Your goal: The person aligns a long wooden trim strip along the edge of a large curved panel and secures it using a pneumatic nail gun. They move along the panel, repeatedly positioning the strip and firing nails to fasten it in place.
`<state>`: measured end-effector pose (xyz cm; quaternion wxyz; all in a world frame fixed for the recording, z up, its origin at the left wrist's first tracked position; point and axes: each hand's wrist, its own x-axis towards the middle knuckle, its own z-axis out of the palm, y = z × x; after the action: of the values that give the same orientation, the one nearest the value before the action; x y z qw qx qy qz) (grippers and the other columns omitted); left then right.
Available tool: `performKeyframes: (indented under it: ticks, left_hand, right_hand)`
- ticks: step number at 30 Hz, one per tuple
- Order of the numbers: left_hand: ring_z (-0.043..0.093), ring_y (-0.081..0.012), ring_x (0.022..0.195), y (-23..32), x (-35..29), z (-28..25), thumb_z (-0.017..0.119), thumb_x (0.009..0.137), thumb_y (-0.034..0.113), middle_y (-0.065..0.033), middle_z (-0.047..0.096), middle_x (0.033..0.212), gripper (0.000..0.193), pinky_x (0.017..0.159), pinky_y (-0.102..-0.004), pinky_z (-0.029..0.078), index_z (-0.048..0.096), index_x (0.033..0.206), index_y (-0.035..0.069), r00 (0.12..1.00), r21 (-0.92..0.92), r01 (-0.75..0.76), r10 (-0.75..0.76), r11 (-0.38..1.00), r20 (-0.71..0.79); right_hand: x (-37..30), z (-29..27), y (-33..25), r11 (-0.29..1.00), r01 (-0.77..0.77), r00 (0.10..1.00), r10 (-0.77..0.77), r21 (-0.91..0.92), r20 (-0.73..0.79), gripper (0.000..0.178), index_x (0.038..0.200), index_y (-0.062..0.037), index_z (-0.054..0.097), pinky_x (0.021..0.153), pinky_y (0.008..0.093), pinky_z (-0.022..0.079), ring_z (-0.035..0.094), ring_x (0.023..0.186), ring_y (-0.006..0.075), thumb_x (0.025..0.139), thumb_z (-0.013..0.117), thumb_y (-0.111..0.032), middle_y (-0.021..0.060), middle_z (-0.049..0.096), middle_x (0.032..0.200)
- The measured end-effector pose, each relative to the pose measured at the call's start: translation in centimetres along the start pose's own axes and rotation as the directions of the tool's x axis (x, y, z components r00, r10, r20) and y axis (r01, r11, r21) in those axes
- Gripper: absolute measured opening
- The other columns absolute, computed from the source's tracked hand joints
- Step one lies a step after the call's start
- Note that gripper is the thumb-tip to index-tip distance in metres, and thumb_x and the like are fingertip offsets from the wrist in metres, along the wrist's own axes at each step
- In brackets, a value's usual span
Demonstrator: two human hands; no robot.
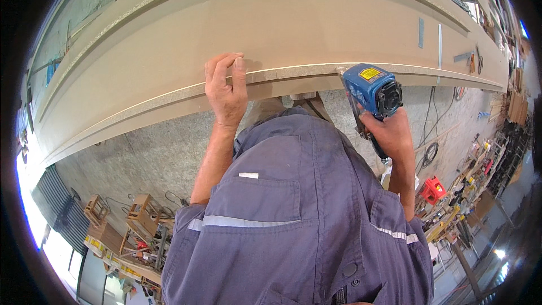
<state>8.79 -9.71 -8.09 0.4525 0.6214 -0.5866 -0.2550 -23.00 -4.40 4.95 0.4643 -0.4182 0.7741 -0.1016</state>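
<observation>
a blue and black, pistol-shaped nail gun (370,86) is held by the right hand (390,133) over the near edge of a long, smooth tan board panel (293,22), right of its middle. its handle is wrapped by the right fingers, closed around the grip. its nose is brought up to a narrow, pale particleboard strip (305,70), laid along that near edge; whether the two touch cannot be told. the strip's long axis is run left to right, and the gun is set across it, to the right of the left fingers; the right hand is the nearer one. the left hand (227,96) is placed over the strip farther left, fingers curled, thumb held close to the index fingertip; whether the strip is pinched cannot be told. toward the panel's right end a short grey metal bar (421,33), a long pale metal strip (440,48) and a grey-bladed square (464,56) are laid. below, a black coiled cable (431,154) is seen on the grey concrete floor (164,141).
</observation>
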Motion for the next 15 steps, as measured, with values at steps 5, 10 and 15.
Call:
performKeyframes:
  ticks: [5,10,15]
  left_hand:
    - [0.063,-0.0254,0.102,0.3,0.0,0.1,0.066,0.101,0.018,-0.011,0.068,0.107,0.016,0.089,-0.0375,0.052,0.072,0.103,0.003,0.998,-0.066,0.052,-0.053,0.996,-0.017]
    - [0.064,-0.0215,0.102,0.2,0.0,0.3,0.063,0.103,0.016,-0.0112,0.068,0.111,0.017,0.086,-0.0341,0.052,0.072,0.108,0.003,1.0,-0.02,-0.012,0.013,1.0,0.003]
    - [0.065,-0.0215,0.099,0.5,0.0,0.5,0.062,0.103,0.016,-0.0111,0.068,0.111,0.017,0.084,-0.034,0.052,0.072,0.109,0.004,1.0,-0.035,-0.009,0.009,0.999,0.014]
  right_hand:
    - [-0.3,1.1,-1.2,0.998,0.057,0.998,-0.057,-0.008,0.002,0.021,0.095,0.0022,0.074,0.068,0.0342,0.054,0.065,0.073,0.009,0.082,0.077,-0.013,0.0095,0.072,0.074]
    - [-0.3,1.0,-1.8,0.993,0.067,0.997,-0.064,-0.097,0.03,0.021,0.095,0.0016,0.074,0.07,0.0355,0.055,0.068,0.074,0.0129,0.08,0.077,-0.013,0.0125,0.074,0.077]
    - [-0.7,1.6,-3.4,0.994,-0.004,0.997,0.012,-0.113,0.074,0.024,0.098,0.0012,0.074,0.073,0.0348,0.056,0.07,0.078,0.0149,0.079,0.079,-0.012,0.0132,0.076,0.084]
